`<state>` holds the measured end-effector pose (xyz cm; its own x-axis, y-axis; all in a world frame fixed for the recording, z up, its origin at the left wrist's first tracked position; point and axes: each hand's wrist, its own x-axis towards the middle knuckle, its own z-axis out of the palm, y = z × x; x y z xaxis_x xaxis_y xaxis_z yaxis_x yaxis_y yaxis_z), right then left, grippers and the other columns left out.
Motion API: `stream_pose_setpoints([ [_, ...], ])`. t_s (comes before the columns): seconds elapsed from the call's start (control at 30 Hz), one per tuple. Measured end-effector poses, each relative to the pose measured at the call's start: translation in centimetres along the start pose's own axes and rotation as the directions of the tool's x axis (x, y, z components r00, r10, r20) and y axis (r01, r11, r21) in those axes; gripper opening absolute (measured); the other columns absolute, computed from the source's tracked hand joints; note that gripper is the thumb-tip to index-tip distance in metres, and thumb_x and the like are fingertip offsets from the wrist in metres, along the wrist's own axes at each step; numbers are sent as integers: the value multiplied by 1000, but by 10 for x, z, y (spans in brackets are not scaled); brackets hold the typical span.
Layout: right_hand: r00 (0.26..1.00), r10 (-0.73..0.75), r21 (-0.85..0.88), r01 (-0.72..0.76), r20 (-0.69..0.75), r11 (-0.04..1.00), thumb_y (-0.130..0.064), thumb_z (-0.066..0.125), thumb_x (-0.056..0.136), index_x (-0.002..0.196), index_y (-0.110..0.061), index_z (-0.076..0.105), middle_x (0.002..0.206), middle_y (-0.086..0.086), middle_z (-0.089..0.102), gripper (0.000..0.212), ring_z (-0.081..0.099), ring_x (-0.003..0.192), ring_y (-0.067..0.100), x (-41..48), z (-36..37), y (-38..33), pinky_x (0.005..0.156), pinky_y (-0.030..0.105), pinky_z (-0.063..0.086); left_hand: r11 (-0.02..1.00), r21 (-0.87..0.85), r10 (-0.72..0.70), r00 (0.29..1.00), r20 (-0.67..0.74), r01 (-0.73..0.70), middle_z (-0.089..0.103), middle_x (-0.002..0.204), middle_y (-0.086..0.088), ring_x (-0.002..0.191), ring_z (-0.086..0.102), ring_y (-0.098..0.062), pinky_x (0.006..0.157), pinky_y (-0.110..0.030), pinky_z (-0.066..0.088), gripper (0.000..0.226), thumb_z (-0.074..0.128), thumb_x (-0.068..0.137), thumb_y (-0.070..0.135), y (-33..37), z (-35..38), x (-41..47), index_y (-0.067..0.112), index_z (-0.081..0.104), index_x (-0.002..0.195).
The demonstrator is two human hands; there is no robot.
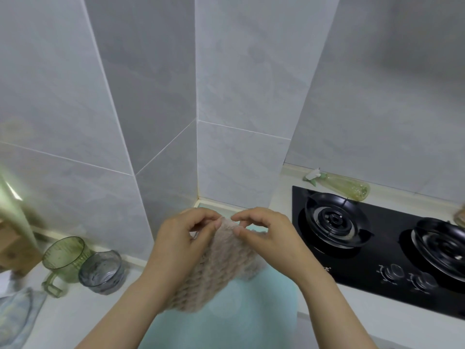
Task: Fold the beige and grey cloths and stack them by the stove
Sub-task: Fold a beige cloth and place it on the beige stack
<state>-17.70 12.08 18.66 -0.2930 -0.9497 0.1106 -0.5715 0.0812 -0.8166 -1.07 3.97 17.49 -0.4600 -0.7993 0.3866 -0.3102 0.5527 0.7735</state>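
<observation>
Grey-tiled kitchen corner with a pale countertop (75, 318). At lower centre, one flat turquoise mat (241, 313) lies on the counter. Above it, one fluffy beige ribbed cloth (216, 268) hangs between two bare hands: the left hand (176, 238) and the right hand (264, 233) each pinch its top edge between thumb and fingertips, close together. At lower left lies one crumpled pale blue-grey cloth (17, 313), with one green transparent measuring jug (64, 258) and one grey glass cup (102, 272) beyond it, touching. At right sits one black glass two-burner stove (377, 250) with two knobs. Farthest, one green plastic spray bottle (344, 186) lies against the wall.
</observation>
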Motion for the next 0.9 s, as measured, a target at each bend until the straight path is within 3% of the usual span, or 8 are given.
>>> stream_pose_setpoints([
  [0.13,999,-44,1,44,4,999,-28,70,86,89,-28,73,90,-12,67,5,60,92,-1,1,2,-6,83,21,48,999,-36,-38,999,-7,38,67,78,23,74,63,2,64,-6,43,15,71,81,15,3,0,-1,29,68,77],
  [0.23,999,-27,26,27,17,999,-26,69,86,87,-27,73,81,-20,66,3,57,73,-5,2,3,-11,66,14,44,993,-91,-78,997,-15,76,67,76,19,72,63,0,63,-7,43,13,72,81,18,2,1,-2,27,64,78],
  [0.33,1000,-25,16,25,-2,1000,-23,69,87,82,-26,72,68,-24,59,6,51,61,-5,3,3,-12,60,9,38,974,-180,-141,990,-2,138,69,73,14,68,62,0,62,-8,43,16,72,80,18,0,4,-5,25,58,80],
  [0.5,999,-46,-18,46,-25,999,-21,67,88,82,-24,71,70,-25,59,9,51,64,-6,2,-5,-15,62,8,40,944,-265,-185,980,73,198,64,67,12,63,58,0,61,-10,43,12,73,80,15,-11,7,-14,21,65,74],
  [0.7,998,-36,6,36,-50,999,-21,68,87,78,-29,71,71,-11,61,12,49,62,-1,1,-13,-18,61,11,40,952,-240,-162,978,129,189,70,78,14,78,66,-1,68,-11,45,10,73,81,19,-22,12,-19,27,71,75],
  [0.9,991,-47,28,51,-124,998,-24,68,86,76,-33,69,77,-6,65,13,52,65,4,1,-26,-20,62,11,40,977,-144,-121,968,220,155,66,74,17,77,63,-4,71,-25,47,15,67,82,38,-33,15,-20,32,68,67],
])
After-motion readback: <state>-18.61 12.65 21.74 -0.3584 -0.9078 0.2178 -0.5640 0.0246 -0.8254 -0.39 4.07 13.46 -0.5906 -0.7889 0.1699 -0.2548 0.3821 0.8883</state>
